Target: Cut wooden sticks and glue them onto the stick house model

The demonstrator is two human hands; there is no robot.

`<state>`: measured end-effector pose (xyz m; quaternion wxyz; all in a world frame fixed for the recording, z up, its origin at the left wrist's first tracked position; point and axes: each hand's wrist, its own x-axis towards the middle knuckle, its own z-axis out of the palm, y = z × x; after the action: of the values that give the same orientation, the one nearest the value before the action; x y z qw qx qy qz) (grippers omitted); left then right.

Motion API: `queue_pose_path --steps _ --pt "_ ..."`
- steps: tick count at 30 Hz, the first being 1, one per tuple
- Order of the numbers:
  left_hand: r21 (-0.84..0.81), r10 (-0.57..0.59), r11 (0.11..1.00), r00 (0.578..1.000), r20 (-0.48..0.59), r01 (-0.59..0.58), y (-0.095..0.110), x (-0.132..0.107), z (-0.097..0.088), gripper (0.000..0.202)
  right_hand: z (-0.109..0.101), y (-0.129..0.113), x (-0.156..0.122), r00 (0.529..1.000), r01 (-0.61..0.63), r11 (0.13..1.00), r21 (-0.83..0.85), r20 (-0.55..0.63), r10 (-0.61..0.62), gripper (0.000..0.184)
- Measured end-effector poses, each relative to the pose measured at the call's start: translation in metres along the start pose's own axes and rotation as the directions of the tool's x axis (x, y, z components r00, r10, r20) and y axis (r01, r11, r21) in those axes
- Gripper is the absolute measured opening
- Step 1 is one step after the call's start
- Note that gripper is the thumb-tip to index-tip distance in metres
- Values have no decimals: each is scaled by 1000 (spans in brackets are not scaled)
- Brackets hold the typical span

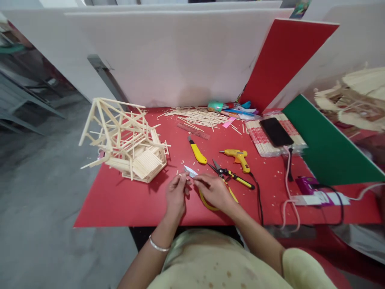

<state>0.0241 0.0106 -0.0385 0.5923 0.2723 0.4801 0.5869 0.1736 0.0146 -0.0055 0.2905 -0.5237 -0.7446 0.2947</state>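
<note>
My right hand (215, 192) is closed around a tool with a pointed silver blade (190, 171); the handle is hidden in the fingers. The blade points away, towards the left. Close beside its tip, my left hand (177, 192) is pinched, and what sits between the fingertips is too small to make out. Yellow curved handles (208, 204) show under my right hand. To the left stands an openwork model of thin wooden sticks (120, 132), with a flat stick panel (147, 163) on its base.
Beyond my hands lie a yellow utility knife (197, 152), a yellow glue gun (237, 156) and black-and-yellow cutters (234, 176). Loose sticks (198, 117) and a ruler (194, 131) are farther back. A phone (276, 132) rests on packed sticks (258, 140). Cables cross the red tabletop (120, 208) at right.
</note>
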Motion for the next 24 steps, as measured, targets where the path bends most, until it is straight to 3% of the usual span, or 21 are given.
queue_pose_path --steps 2,4,6,8,12,15,18,24 --pt "81 31 996 1000 -2 -31 6 -5 -10 36 -3 5 -14 999 -28 956 -292 28 38 28" --pt "147 71 987 997 -7 -69 10 -8 -17 36 -3 8 -27 992 -66 837 -544 52 112 34" --pt "172 98 981 995 -27 -92 11 -11 -21 36 1 10 -36 979 -92 723 -685 69 191 43" --pt "171 110 980 993 -36 -103 11 -13 -23 34 4 12 -40 965 -108 669 -735 83 248 53" --pt "207 181 963 983 -10 -175 12 -13 -26 26 -4 16 -38 958 -159 745 -648 81 275 60" --pt "268 248 933 969 8 -241 15 -11 -30 21 -15 17 -38 984 -152 868 -473 8 177 70" --pt "367 309 874 947 89 -320 18 -9 -32 16 -16 14 -40 998 -62 955 -291 -8 62 77" --pt "461 400 756 886 237 -464 17 -3 -33 14 -9 4 -38 998 0 942 -336 65 23 68"
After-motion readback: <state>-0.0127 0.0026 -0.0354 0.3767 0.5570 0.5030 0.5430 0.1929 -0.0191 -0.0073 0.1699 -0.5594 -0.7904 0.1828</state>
